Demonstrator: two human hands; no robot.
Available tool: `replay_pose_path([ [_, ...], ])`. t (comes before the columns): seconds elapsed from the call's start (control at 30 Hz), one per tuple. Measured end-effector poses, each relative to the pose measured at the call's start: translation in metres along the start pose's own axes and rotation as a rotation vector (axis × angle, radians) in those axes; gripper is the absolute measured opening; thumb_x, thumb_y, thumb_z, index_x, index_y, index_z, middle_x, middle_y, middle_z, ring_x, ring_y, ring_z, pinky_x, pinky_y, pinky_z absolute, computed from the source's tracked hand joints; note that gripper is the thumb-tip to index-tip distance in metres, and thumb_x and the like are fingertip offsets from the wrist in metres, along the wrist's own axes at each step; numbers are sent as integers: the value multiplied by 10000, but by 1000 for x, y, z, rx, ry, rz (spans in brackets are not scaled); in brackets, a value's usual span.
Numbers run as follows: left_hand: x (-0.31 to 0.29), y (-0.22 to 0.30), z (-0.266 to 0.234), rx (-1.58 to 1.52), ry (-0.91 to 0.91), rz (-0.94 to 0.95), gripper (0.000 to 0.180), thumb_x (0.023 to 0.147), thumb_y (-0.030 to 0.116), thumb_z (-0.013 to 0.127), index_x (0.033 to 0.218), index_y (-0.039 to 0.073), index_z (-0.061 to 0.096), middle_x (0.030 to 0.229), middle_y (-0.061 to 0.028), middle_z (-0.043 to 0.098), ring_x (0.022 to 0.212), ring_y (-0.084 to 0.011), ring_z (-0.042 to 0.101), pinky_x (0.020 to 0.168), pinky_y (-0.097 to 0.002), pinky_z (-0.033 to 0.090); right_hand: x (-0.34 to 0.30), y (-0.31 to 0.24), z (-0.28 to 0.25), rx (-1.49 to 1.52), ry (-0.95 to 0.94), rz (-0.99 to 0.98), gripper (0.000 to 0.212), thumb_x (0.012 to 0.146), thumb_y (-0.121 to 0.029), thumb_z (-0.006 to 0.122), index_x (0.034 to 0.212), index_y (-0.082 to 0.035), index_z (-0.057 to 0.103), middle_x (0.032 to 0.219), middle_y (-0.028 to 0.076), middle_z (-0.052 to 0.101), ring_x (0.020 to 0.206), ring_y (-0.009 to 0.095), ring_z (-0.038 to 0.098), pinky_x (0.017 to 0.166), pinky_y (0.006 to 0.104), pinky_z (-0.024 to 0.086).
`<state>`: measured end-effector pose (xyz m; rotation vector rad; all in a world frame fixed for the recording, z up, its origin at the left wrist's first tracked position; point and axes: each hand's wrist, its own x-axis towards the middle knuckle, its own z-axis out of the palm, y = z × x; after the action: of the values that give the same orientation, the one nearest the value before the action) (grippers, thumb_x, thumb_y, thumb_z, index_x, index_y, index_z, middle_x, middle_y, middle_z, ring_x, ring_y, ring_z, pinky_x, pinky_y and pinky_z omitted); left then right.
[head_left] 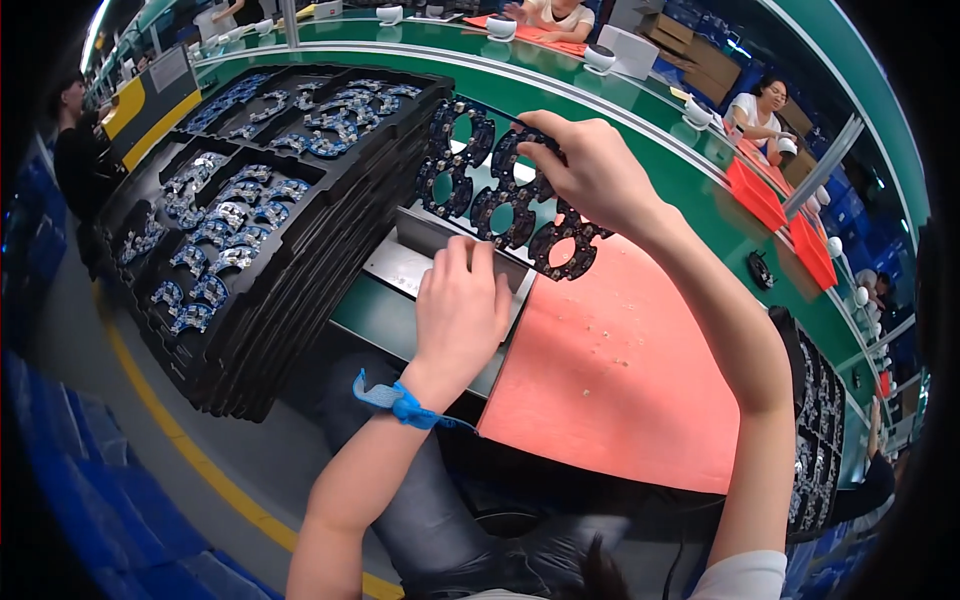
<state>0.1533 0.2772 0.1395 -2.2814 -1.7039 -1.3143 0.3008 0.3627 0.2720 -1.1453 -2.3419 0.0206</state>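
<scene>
My right hand point(590, 165) is closed on the upper edge of a dark circuit board panel point(505, 190), made of several joined ring-shaped boards. It holds the panel tilted up above a metal fixture point(410, 250). My left hand point(460, 300), with a blue wrist strap point(405, 405) at its wrist, is over the fixture, just below the panel's lower edge. Its fingers bend forward with the thumb apart; the fingertips are partly hidden, and nothing shows in them. Whether they touch the fixture or panel I cannot tell.
Stacked black trays point(300, 240) with curved blue boards stand at the left. A salmon-pink mat point(620, 370) with small scattered bits covers the bench at the right. More black trays point(815, 430) are at the far right. Beyond the green conveyor point(640, 130), other people work.
</scene>
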Motion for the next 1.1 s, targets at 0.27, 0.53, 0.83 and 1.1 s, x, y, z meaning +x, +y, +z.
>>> replay_pose_path([
  [0.27, -3, -14, 1, 124, -40, 13, 405, 842, 72, 638, 1220, -30, 534, 1232, -180, 543, 1124, -344, 554, 893, -429, 470, 10, -1, 14, -50, 5, -31, 262, 927, -205, 596, 1095, -9, 640, 692, 205, 652, 678, 390, 652, 635, 473, 516],
  [0.53, -2, -13, 2, 118, -72, 2, 419, 851, 91, 631, 1237, -36, 531, 1256, -191, 551, 1153, -338, 552, 915, -430, 462, 22, -8, 21, -187, -107, 15, 303, 926, -263, 607, 1094, -10, 610, 752, 199, 663, 741, 375, 669, 688, 455, 528],
  [0.83, 0, -14, 0, 158, -107, 2, 433, 829, 149, 667, 1206, -26, 543, 1267, -177, 552, 1193, -304, 526, 898, -420, 468, -18, -5, 25, -536, 102, -365, 553, 910, -396, 624, 1420, -260, 459, 1461, 92, 456, 1292, 276, 484, 1130, 500, 281],
  [1.1, 5, -16, -2, 173, -80, 16, 373, 832, 149, 665, 1161, 4, 566, 1228, -164, 569, 1167, -309, 548, 883, -427, 473, -23, 17, 24, -282, 138, -256, 504, 900, -336, 641, 1363, -195, 502, 1391, 118, 496, 1179, 317, 550, 1086, 472, 350],
])
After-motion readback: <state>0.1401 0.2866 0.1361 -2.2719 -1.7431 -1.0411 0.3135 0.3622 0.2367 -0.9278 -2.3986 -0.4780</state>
